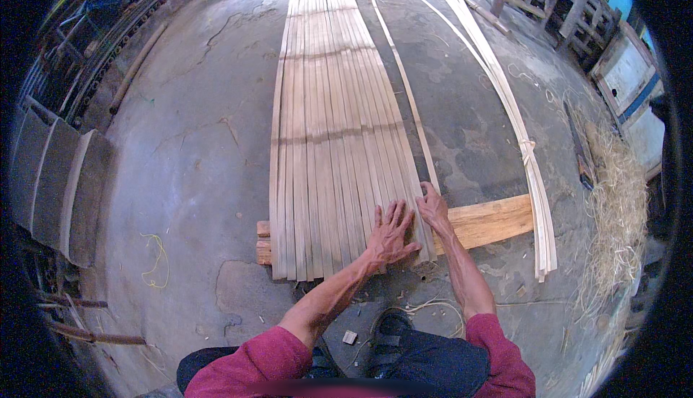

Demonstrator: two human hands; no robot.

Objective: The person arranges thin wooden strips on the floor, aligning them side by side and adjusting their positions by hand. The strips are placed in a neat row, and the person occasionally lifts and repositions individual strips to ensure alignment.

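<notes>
A long row of thin, flat wooden strips point(325, 95) lies side by side on the floor, running away from me, with several darker bands crossing it. My left hand point(392, 235) rests flat on the near right part of the row, fingers spread. At the right edge of the row my right hand point(433, 210) has its fingers bent in a pinch on a strip; the hand hides exactly where they grip. Just right of the row, a single loose strip point(401, 84) reaches down to my right hand. Beneath the near ends lies a wooden plank point(491, 223), sticking out on both sides.
A tied bundle of pale strips point(514, 113) lies to the right, its near end across the plank. Beyond it are a heap of fibre shavings point(613, 217) and a wooden frame point(577, 12). Grey blocks point(61, 189) stand at left; yellow string point(155, 261) lies on the floor.
</notes>
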